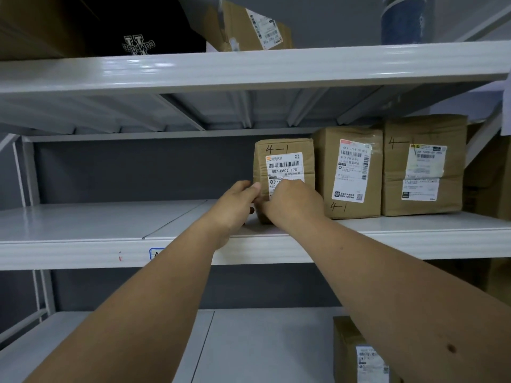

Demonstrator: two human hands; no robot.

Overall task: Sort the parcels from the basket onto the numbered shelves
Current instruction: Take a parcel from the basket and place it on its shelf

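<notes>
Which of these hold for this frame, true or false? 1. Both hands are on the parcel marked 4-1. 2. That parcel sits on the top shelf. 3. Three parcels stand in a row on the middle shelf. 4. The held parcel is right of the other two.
1. True: left hand and right hand hold the parcel.
2. False: it stands on the middle shelf.
3. True: it, a second parcel and a third parcel.
4. False: it is leftmost.

Single head view, close, facing forward into middle shelf [83, 252]; slightly upward tilt.
</notes>
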